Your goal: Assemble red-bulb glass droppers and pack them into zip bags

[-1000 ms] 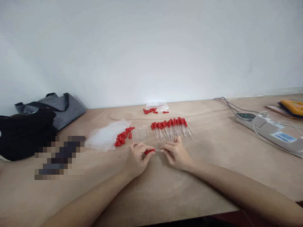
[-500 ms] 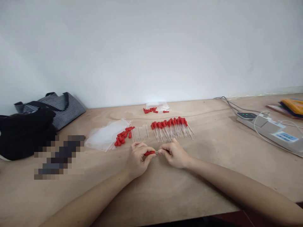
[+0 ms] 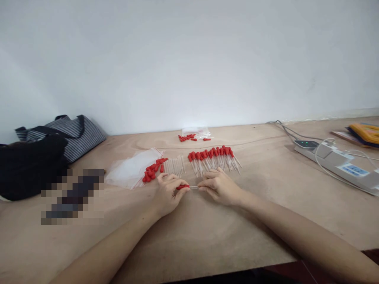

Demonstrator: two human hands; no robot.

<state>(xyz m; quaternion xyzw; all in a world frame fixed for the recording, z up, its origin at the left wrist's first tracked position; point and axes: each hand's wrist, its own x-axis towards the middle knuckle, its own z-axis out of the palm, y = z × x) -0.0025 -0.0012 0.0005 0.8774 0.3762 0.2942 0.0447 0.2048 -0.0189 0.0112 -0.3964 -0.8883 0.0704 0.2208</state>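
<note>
My left hand (image 3: 167, 193) pinches a red rubber bulb (image 3: 182, 187) just above the wooden table (image 3: 207, 236). My right hand (image 3: 219, 186) pinches the clear glass tube (image 3: 193, 187) that joins that bulb. Both hands are closed, a short gap apart. Just beyond them lie a heap of loose red bulbs (image 3: 152, 170), a bunch of bare clear tubes (image 3: 175, 166) and a row of several finished droppers with red tops (image 3: 213, 158).
An open clear plastic bag (image 3: 130, 169) lies left of the bulbs. A smaller bag with red bulbs (image 3: 194, 134) sits near the wall. A striped bag (image 3: 69, 136) and dark cloth (image 3: 29, 165) are far left; a power strip with cables (image 3: 337, 161) and orange items (image 3: 365, 133) far right.
The hands stay joined on the bulb and tube and have shifted slightly away from me, toward the rows. The bulb sits a little further left in my left hand.
</note>
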